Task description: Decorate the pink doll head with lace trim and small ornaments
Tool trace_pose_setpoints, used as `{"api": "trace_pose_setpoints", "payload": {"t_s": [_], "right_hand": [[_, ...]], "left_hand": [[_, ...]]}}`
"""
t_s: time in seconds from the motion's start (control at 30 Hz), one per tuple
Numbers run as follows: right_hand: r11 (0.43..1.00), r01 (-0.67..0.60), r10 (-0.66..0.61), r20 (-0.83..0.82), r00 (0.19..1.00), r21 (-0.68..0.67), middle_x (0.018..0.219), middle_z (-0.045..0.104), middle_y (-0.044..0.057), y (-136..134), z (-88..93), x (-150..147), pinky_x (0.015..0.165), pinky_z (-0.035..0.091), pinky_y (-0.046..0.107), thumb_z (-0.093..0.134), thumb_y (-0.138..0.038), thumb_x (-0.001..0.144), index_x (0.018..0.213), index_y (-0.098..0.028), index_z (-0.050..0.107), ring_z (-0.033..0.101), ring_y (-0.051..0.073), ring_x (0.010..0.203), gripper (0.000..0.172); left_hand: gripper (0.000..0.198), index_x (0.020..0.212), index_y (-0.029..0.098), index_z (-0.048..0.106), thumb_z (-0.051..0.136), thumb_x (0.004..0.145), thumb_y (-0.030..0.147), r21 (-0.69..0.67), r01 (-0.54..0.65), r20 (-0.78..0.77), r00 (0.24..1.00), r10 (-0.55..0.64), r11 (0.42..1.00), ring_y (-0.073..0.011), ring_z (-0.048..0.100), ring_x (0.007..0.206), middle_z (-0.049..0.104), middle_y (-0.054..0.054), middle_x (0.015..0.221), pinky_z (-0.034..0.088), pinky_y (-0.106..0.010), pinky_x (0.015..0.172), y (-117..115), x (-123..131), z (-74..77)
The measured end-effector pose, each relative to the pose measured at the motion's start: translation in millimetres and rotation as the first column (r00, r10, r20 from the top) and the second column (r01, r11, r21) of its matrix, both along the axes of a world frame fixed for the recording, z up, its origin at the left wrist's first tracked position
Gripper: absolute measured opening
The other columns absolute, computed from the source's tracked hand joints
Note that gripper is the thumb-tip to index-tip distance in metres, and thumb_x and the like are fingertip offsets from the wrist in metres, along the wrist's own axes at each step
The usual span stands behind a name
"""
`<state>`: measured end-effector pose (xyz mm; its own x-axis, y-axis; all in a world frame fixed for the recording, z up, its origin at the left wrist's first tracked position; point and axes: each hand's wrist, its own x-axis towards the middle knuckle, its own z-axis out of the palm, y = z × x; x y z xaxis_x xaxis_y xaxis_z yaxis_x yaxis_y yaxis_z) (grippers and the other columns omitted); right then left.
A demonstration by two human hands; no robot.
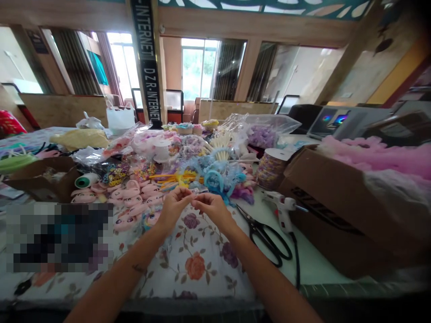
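Observation:
My left hand point(175, 205) and my right hand point(211, 206) meet fingertip to fingertip above the floral tablecloth point(195, 260). Both pinch a tiny pale item between them that is too small to name. Just beyond the fingers lies a heap of blue frilly hair ornaments point(218, 178) and yellow pieces point(177, 178). Left of my left hand sits a cluster of pink doll-face pieces point(134, 199).
Black scissors point(266, 235) and a white glue gun point(283, 208) with a black cord lie right of my hands. A cardboard box point(336, 215) holding pink tulle stands at right. A ribbon spool point(271, 168), plastic bags of trinkets point(262, 132) and a brown box point(40, 177) crowd the table.

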<state>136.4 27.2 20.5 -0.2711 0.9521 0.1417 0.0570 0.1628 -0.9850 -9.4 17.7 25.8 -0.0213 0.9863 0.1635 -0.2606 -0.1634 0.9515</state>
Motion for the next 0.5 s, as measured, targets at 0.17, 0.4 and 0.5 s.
{"api": "trace_pose_setpoints", "payload": {"t_s": [0.17,0.4,0.5], "right_hand": [[1.0,-0.002,0.003,-0.031,1.0,0.024,0.062,0.059,-0.002,12,-6.5,3,0.051,0.039,0.023,0.072,-0.04,0.07,0.075,-0.016,0.071,0.048,0.01,0.053,0.025],[0.979,0.039,-0.077,0.187,0.979,0.2,0.056,0.056,-0.001,-5,-10.6,6,0.051,0.033,0.023,0.065,-0.029,0.075,0.064,-0.016,0.067,0.045,0.01,0.053,0.017],[0.973,0.028,-0.083,0.23,0.97,0.23,0.057,0.058,0.0,-11,-10.4,5,0.053,0.034,0.023,0.063,-0.022,0.074,0.062,-0.016,0.066,0.048,0.011,0.055,0.014]], "left_hand": [[0.022,0.073,0.015,0.058,0.074,0.066,0.028,0.039,-0.002,-0.016,1.0,0.002,0.999,-0.0109,0.056,0.067,0.062,0.0,0.075,0.044,-0.023,0.065,2,3,1.6],[0.048,0.102,0.018,0.06,0.08,0.06,0.028,-0.007,0.119,-0.221,0.968,-0.118,0.993,-0.0128,0.058,0.073,0.062,-0.001,0.084,0.045,-0.024,0.065,6,-14,-8.1],[0.027,0.08,0.014,0.065,0.076,0.067,0.036,-0.013,0.139,-0.3,0.944,-0.136,0.99,-0.0108,0.054,0.065,0.06,0.0,0.072,0.043,-0.023,0.062,7,-20,-14.3]]}}
